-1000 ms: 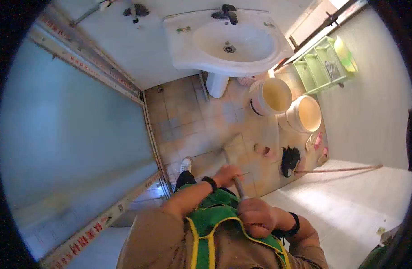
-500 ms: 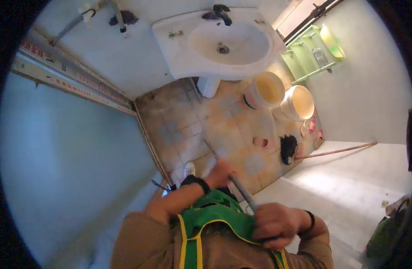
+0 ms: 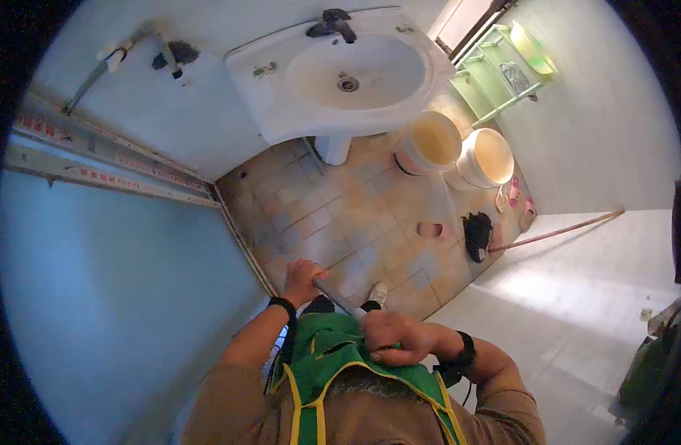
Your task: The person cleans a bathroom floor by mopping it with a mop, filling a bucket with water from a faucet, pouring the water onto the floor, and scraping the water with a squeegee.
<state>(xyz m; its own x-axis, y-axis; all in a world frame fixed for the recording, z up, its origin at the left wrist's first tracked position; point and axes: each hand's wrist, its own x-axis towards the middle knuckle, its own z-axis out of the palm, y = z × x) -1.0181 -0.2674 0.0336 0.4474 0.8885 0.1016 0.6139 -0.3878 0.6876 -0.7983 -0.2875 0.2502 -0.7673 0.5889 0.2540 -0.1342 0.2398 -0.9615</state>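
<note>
My left hand [image 3: 305, 280] is closed around a grey pole [image 3: 339, 298] in front of my body, beside the blue panel. Near the pole's upper end, my right hand [image 3: 391, 337] is wrapped round it close to my green apron [image 3: 322, 348]. The pole slants between the two fists. Its far end is hidden beyond my left hand, so I cannot tell what tool it belongs to. Below lies the tiled floor [image 3: 333, 222], where one white shoe [image 3: 378, 294] shows.
A white washbasin [image 3: 281, 111] with a dark tap [image 3: 333, 27] is ahead. To its right stand two buckets [image 3: 407, 157] [image 3: 466, 174] and a green rack [image 3: 480, 85]. A pink slipper [image 3: 429, 230], a black mop head [image 3: 478, 236] and a brown stick [image 3: 556, 231] are on the right.
Both hands have moved left with the pole, and my right hand is higher in view. The pole's far length, visible before, is now hidden. A white shoe shows further right than before.
</note>
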